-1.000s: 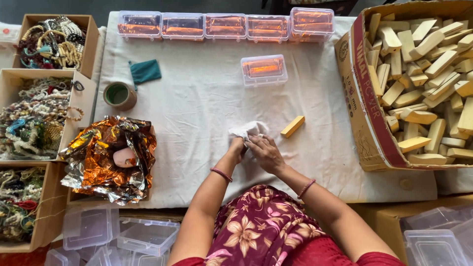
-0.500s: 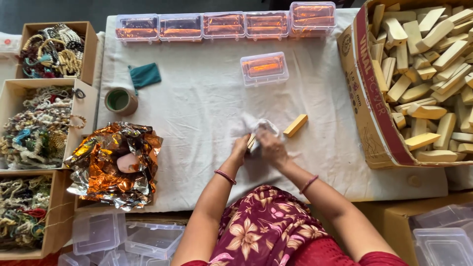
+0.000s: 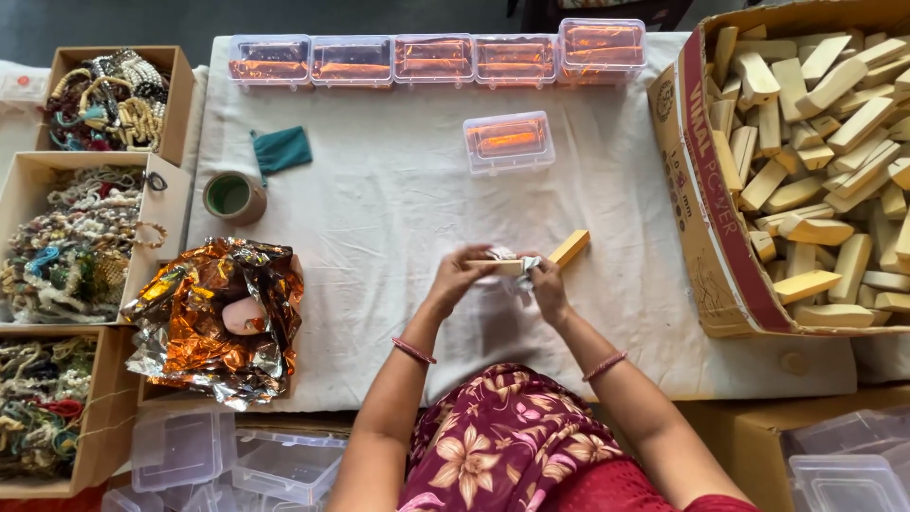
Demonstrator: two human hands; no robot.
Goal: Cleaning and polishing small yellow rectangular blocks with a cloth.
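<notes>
My left hand (image 3: 459, 276) and my right hand (image 3: 545, 284) meet over the middle of the white cloth (image 3: 379, 209). Together they hold a pale wooden block (image 3: 500, 267) with a white cloth or tissue (image 3: 517, 269) wrapped around it. A second wooden block (image 3: 570, 248) lies on the cloth just to the right of my right hand. A shut clear plastic box (image 3: 508, 142) with orange contents sits a little farther away.
A big cardboard box (image 3: 706, 228) full of wooden blocks stands at the right. Several clear filled boxes (image 3: 436, 57) line the far edge. At the left are crumpled orange foil (image 3: 213, 318), a tape roll (image 3: 232, 196), a teal pouch (image 3: 282, 150) and cartons of beads (image 3: 81, 232). Empty clear boxes (image 3: 284, 465) lie near me.
My hands have turned the wrapped block so that it now lies lengthwise between them; the white cloth has bunched more toward my right hand.
</notes>
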